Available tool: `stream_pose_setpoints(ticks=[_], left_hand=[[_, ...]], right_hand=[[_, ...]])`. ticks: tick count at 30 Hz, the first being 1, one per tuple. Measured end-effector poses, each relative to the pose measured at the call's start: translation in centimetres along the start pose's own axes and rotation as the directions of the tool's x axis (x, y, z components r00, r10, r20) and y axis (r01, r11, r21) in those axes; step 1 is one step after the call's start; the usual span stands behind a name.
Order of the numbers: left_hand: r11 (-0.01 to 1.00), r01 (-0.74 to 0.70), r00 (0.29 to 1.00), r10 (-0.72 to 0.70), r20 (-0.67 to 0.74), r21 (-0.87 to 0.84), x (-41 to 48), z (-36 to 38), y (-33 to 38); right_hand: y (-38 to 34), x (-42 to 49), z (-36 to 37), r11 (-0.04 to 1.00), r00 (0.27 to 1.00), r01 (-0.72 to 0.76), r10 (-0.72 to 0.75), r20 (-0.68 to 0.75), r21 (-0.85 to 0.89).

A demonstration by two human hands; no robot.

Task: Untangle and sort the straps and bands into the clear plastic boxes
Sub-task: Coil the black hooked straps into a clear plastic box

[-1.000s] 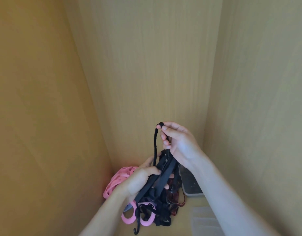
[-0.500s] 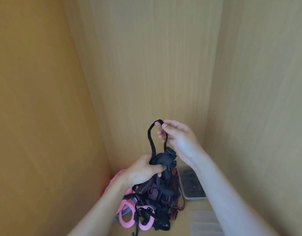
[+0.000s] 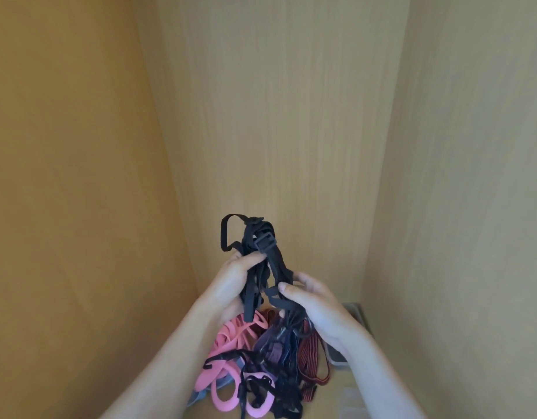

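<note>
head view looks down into a wooden cupboard (image 3: 276, 116) with pale panels at the back and on both sides. both hands are raised in front of the back panel. the left hand (image 3: 231, 282) grips a bunch of black straps (image 3: 259, 252) that stands upright, its fingers (image 3: 252, 259) curled round the middle of the bunch. a black buckle (image 3: 263, 238) sits near the top of the bunch, and one strap makes a loop out to the left. the right hand (image 3: 318, 309), just beside and a little lower, pinches one black strap of the same bunch between thumb (image 3: 286, 289) and curled fingers.

below the hands a tangled pile (image 3: 279, 385) lies on the surface (image 3: 336, 388). pink bands (image 3: 231, 337) lie at its left, a dark purple strap (image 3: 276, 343) in the middle and a red striped band (image 3: 311, 353) at its right, with black straps threaded through. strands from the held bunch hang down toward the pile. a clear plastic box (image 3: 359, 313) stands at the right behind the right wrist, with something dark inside that cannot be made out. another clear plastic piece (image 3: 351, 402) lies near the bottom right, blurred.
</note>
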State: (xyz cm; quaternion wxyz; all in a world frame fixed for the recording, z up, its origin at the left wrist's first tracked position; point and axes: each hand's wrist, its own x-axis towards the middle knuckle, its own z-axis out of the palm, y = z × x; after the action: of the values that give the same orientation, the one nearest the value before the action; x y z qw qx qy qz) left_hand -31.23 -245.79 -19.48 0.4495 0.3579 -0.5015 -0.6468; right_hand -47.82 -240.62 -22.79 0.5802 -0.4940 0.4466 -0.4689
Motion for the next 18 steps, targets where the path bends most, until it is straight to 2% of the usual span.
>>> stream_pose_setpoints(ticks=[2,4,9,13,18], left_hand=[[1.000,-0.017,0.999,0.017,-0.035,-0.011,-0.1,-0.1,0.0],[0.999,-0.039,0.998,0.039,-0.041,-0.008,-0.3,-0.3,0.0],[0.998,-0.057,0.998,0.057,-0.035,-0.009,-0.7,-0.8,0.2],[0.999,-0.033,0.999,0.033,-0.015,-0.008,-0.9,-1.0,0.0],[0.999,-0.022,0.999,0.023,-0.038,0.023,-1.3,-1.0,-0.1]], right_hand=[[-0.2,0.0,-0.2,1.000,0.999,-0.002,0.003,-0.050,0.027],[-0.4,0.0,-0.4,0.990,0.998,0.015,-0.005,-0.069,0.139],[-2.1,-0.3,-1.5,0.893,0.996,0.077,-0.091,0.010,0.443],[-4.3,-0.8,-1.6,0.890,0.990,0.141,-0.128,-0.060,0.433],[-5.7,-0.9,-1.8,0.854,0.979,0.150,-0.058,-0.196,0.498]])
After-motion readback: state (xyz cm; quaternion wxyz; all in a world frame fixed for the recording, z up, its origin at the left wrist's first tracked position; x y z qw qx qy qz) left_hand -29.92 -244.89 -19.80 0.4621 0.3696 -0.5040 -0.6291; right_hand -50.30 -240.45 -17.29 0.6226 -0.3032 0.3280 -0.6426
